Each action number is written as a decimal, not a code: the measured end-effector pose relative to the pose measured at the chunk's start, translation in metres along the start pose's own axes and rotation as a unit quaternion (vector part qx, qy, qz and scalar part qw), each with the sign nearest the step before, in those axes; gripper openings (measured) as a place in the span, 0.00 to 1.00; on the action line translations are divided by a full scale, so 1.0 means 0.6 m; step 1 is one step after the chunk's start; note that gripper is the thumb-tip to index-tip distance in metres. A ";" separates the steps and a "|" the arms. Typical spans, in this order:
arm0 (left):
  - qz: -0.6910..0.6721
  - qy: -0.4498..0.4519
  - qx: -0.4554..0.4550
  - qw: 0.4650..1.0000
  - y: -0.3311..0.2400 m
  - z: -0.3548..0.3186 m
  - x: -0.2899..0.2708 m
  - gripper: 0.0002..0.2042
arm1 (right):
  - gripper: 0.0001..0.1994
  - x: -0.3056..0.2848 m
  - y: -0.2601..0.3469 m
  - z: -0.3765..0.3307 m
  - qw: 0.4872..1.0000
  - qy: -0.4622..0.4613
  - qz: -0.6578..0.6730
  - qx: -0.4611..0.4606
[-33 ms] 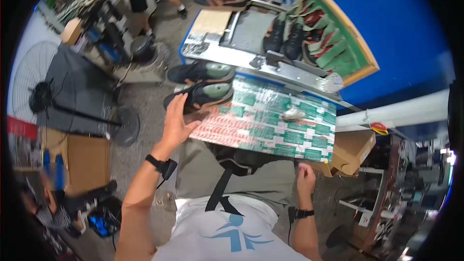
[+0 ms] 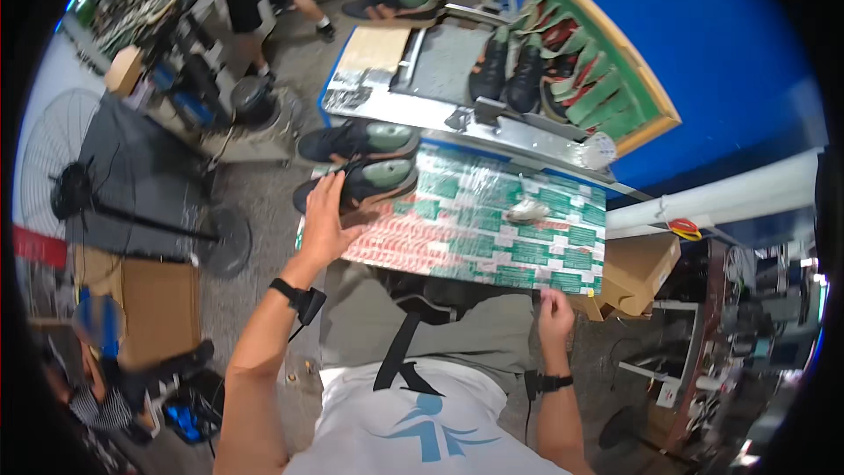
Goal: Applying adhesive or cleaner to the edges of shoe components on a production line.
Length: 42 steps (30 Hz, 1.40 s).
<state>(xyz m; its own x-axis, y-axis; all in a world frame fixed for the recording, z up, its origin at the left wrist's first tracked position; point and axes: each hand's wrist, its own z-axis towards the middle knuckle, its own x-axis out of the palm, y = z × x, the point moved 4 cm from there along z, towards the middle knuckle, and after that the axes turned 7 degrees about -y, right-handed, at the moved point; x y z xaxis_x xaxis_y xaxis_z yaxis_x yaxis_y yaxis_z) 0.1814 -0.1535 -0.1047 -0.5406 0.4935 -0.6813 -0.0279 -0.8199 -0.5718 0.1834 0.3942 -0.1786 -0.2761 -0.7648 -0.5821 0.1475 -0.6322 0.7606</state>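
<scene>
Two dark shoes with pale green insides lie side by side at the left end of the patterned table [image 2: 492, 251]. My left hand [image 2: 323, 227] is at the toe of the nearer shoe [image 2: 380, 179], thumb and fingers spread apart. Its fingers overlap the toe; whether they touch it I cannot tell. The other shoe [image 2: 352, 141] lies just beyond. By the table's front right edge hangs my right hand [image 2: 554, 317], its fingers curled closed. What is inside those fingers, if anything, is hidden. A crumpled whitish piece [image 2: 529, 210] rests on the table's right half.
Behind the table stands a metal-framed machine [image 2: 453, 53] bearing more dark shoes [image 2: 525, 73] and a wood-edged green rack [image 2: 615, 110]. A floor fan [image 2: 75, 185] is at left, a cardboard box [image 2: 637, 273] at right. Another person [image 2: 255, 0] stands at the far left.
The whole view has shifted slightly to the left. My left hand sits a little further over the nearer shoe's toe.
</scene>
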 end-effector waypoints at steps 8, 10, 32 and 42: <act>0.119 0.134 0.036 0.983 0.038 0.082 0.051 0.45 | 0.26 0.151 0.107 0.239 0.944 0.116 -0.188 -0.247; 0.010 0.077 0.085 0.993 -0.095 0.166 0.036 0.38 | 0.26 0.186 0.070 0.256 0.931 0.150 -0.214 -0.257; -0.373 0.149 -0.271 0.875 -0.080 0.696 0.602 0.28 | 0.26 0.266 0.021 0.279 0.966 0.091 -0.149 -0.192; -0.383 0.204 -0.181 0.883 -0.239 0.388 0.170 0.46 | 0.28 0.236 0.016 0.267 0.971 0.056 -0.146 -0.181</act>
<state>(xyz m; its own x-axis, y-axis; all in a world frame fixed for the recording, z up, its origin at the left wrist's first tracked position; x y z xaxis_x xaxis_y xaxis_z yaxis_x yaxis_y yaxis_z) -0.0655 -0.0530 0.0145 -0.1295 0.9867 -0.0978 0.0565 -0.0912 -0.9942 -0.0064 0.2994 -0.2078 -0.2554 -0.5417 -0.8009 0.4087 -0.8112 0.4183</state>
